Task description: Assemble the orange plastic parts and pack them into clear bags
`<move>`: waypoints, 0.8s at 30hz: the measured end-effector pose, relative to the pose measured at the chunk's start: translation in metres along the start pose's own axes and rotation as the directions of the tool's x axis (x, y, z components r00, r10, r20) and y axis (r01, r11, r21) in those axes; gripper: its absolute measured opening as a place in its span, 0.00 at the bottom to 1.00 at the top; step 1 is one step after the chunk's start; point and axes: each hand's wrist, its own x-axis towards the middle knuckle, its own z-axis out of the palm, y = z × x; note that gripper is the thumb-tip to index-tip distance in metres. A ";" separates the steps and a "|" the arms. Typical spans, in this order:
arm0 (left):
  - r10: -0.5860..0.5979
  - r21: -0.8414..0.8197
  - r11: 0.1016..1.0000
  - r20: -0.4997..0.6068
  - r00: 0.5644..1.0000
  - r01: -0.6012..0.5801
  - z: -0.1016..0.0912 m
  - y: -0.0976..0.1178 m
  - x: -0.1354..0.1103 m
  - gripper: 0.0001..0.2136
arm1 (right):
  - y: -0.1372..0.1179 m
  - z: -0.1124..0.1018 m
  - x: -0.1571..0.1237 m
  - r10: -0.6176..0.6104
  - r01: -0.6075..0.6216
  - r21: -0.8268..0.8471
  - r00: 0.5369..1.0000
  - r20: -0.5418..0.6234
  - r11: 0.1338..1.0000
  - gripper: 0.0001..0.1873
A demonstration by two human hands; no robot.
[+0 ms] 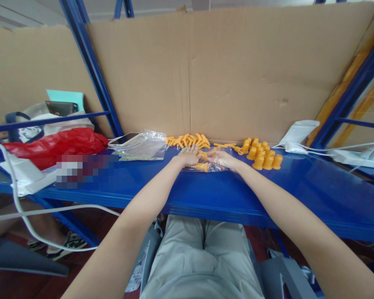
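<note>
The right fingers (212, 153) pinch a clear bag (213, 168), seemingly part-filled with orange pieces (201, 167), beside spread left fingers (193, 150); orange cups (258, 160) right of both stand outside.

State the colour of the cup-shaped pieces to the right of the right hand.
The cup-shaped pieces are orange-yellow, as the head view shows.

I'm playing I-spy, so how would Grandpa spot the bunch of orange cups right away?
Find the cardboard wall, then the blue table before it. There, right of the right hand, sits the bunch of orange cups. Each is chunky, unlike the thinner orange pieces beyond the left hand.
</note>
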 end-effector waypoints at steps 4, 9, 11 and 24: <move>0.000 -0.010 1.000 0.004 1.000 0.000 -0.003 0.003 -0.003 0.29 | -0.004 0.001 -0.004 0.017 -0.017 -0.031 1.000 -0.014 0.999 0.13; 0.016 0.008 1.000 0.006 1.000 -0.016 -0.004 0.003 -0.003 0.29 | -0.001 0.000 -0.002 0.010 -0.010 -0.030 1.000 -0.003 1.000 0.15; 0.014 0.022 1.000 0.001 1.000 -0.014 -0.004 0.004 -0.002 0.30 | 0.002 -0.001 0.001 0.017 -0.017 -0.001 0.999 -0.027 1.000 0.09; -0.012 0.017 1.000 0.002 1.000 0.012 -0.008 0.013 -0.014 0.30 | 0.001 -0.003 0.002 0.157 -0.152 0.041 0.936 -0.314 0.988 0.14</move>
